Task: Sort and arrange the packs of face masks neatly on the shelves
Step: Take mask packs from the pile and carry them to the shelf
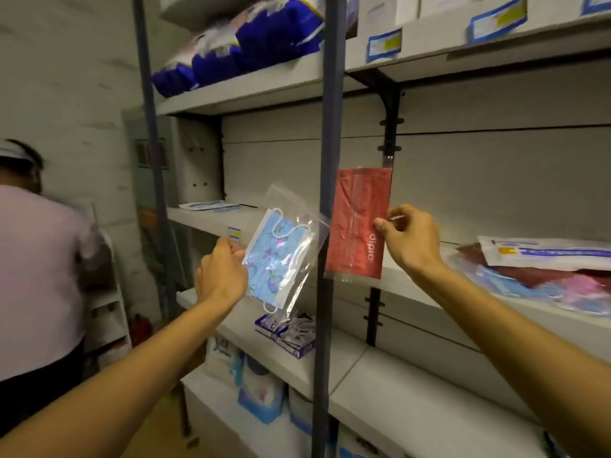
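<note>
**Two mask packs in hand, shelf pile waiting**

Because these packs are light, floppy and slick, you should pinch them at a sealed edge. Your left hand (221, 276) pinches the blue patterned mask pack (281, 256), your right hand (410, 239) the red mask pack (358, 223), both held up before the upright post (330, 127). More packs (542, 269) lie heaped on the right shelf (413, 292).

One head-worn wide-angle view, close up — it faces forward and slightly down at the shelving unit (330, 226), whose blue upright runs down frame centre, both forearms entering from the bottom corners.
</note>
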{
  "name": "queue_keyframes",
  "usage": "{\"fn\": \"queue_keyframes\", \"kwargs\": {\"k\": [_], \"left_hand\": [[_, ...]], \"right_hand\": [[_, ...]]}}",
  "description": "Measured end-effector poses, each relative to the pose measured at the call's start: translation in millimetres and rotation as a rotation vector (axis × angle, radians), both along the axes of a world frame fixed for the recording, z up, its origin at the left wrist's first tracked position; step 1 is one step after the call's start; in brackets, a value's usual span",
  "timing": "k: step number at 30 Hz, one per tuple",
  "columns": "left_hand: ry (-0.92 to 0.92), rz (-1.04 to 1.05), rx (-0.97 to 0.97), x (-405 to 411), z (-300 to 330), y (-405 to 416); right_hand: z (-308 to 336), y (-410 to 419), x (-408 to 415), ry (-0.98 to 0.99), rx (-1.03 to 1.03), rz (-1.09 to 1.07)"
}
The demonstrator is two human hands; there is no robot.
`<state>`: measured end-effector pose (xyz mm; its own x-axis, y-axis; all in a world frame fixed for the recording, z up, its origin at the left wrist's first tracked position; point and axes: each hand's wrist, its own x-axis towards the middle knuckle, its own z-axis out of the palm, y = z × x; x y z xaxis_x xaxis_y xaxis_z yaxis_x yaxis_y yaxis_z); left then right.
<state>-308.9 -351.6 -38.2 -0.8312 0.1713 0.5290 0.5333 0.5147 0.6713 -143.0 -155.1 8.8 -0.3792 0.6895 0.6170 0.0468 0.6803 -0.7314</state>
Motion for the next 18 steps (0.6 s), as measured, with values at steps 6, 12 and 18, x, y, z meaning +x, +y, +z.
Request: {"fn": "queue_keyframes", "kwargs": {"k": [6,12,18], "left_hand": [[-0.064,0.094,0.074,-62,-3,-41],[-0.072,0.135,0.098,-115,-7,-48],[-0.071,0.12,0.123,-183,3,-38]], "right_hand": [[-11,-35,-84,-0.031,0.019,0.098],[-16,-42,-157,-0.026,0.005,0.144],[-2,-33,-242,-0.011,-0.033,0.213]]}}
